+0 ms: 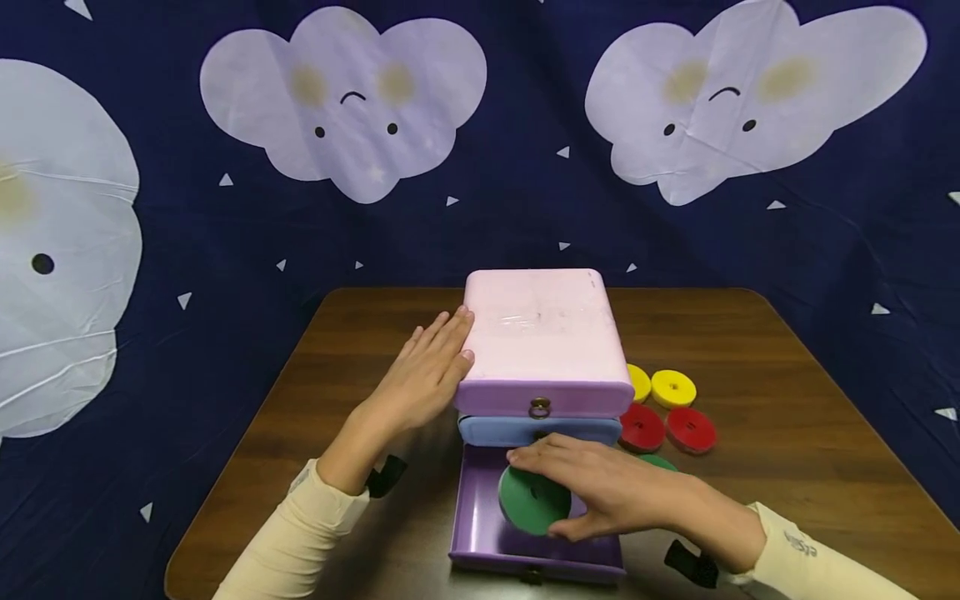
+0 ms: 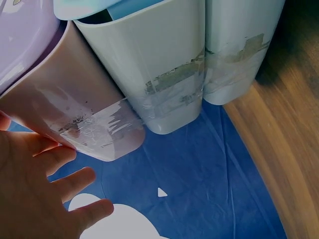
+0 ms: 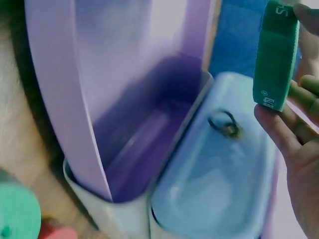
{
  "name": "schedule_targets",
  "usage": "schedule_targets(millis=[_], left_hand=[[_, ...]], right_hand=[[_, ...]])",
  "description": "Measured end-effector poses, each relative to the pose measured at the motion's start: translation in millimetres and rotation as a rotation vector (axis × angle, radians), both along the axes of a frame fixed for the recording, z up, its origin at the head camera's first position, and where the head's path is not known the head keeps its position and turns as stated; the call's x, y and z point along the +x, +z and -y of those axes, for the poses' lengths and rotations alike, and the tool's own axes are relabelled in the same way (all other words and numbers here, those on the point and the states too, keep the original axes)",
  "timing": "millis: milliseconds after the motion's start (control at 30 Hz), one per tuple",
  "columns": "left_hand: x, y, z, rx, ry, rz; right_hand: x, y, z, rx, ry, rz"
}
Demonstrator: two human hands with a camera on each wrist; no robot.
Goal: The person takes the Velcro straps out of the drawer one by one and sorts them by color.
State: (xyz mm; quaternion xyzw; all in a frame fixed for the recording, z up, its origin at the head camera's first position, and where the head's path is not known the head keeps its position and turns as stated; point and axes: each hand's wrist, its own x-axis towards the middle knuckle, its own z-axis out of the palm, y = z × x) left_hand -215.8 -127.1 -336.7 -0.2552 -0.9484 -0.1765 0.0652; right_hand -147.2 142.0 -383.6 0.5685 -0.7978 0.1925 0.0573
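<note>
A small stacked drawer box with a pink top [image 1: 540,329] stands on the table. Its lowest drawer, a purple drawer [image 1: 480,508], is pulled out, while the blue drawer [image 1: 495,430] and the top purple drawer front [image 1: 495,398] are in. Against the left side of the pink top rests my left hand [image 1: 423,371], fingers extended. Over the pulled-out drawer, my right hand [image 1: 607,483] pinches a green tape roll [image 1: 528,500] by its edges between thumb and fingers. In the right wrist view the roll [image 3: 276,55] appears edge-on with white lettering, and the drawer's visible inside [image 3: 144,134] holds nothing.
Right of the box lie two yellow rolls [image 1: 673,388], two red rolls [image 1: 692,430] and another green roll [image 1: 658,461], partly hidden by my right hand. The wooden table [image 1: 795,467] meets a dark blue cloth backdrop [image 1: 525,225] printed with clouds.
</note>
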Motion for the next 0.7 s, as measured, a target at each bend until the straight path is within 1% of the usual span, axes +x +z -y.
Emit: schedule_targets(millis=[133, 267, 333, 400, 500, 600, 700], left_hand=[[0.2, -0.8, 0.6, 0.009, -0.001, 0.01], [0.3, -0.9, 0.8, 0.01, -0.007, 0.014], [0.2, -1.1, 0.8, 0.012, -0.01, 0.016], [-0.1, -1.3, 0.8, 0.017, -0.014, 0.014], [-0.1, -1.4, 0.9, 0.021, -0.016, 0.012], [0.0, -1.8, 1.5, 0.026, -0.018, 0.011], [-0.5, -2.6, 2.1, 0.035, -0.018, 0.013]], right_hand=[[8.4, 10.1, -18.6, -0.026, -0.068, -0.024], [18.1, 14.8, -44.3, -0.062, -0.142, -0.096], [21.5, 14.9, -59.4, -0.098, -0.162, -0.143], [22.9, 13.1, -76.0, -0.144, -0.174, -0.173], [24.1, 6.8, -103.6, -0.194, -0.222, -0.2], [27.0, -3.0, -131.3, -0.209, -0.316, -0.213], [32.9, -13.6, -154.5, -0.162, -0.463, -0.215]])
